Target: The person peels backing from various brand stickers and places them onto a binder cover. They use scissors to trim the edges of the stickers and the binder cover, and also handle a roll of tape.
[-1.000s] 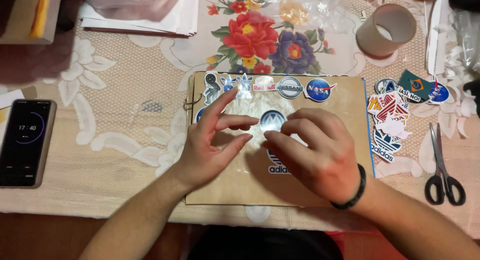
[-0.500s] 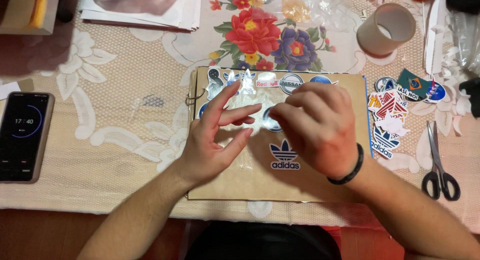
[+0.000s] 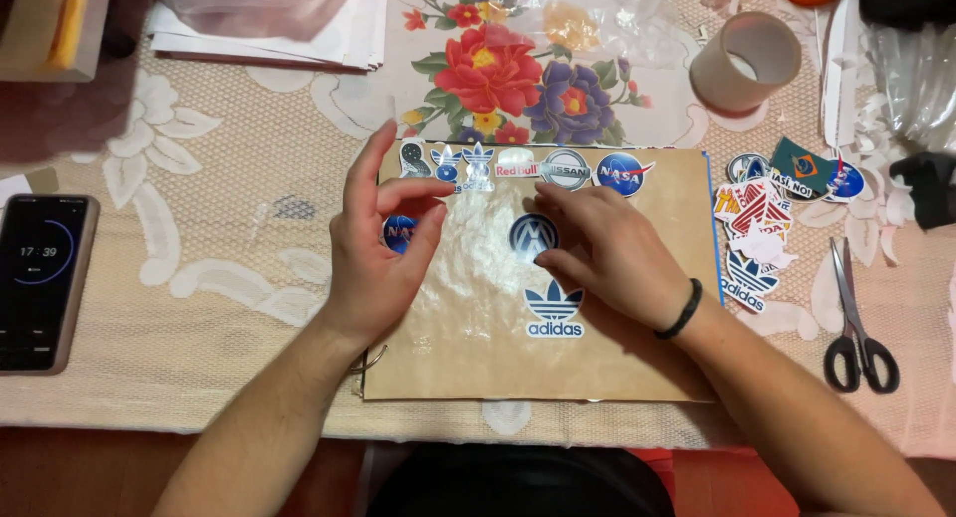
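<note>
Presently, a round blue sticker [image 3: 534,235] is pressed onto the brown notebook cover [image 3: 637,358] | right hand [image 3: 612,253] flat, fingers together on it | left hand [image 3: 383,248] open, steadying cover | firm smoothing judged needed next.

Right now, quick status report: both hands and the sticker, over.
Left hand open, flat on brown notebook cover. Right hand fingertips pressing round blue sticker onto it. Nothing in the way; scissors lie off right.

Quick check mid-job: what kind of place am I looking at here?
Probably a home table used for crafts: a lace tablecloth with a floral print, scissors, a tape roll and loose stickers beside a brown notebook cover.
</note>
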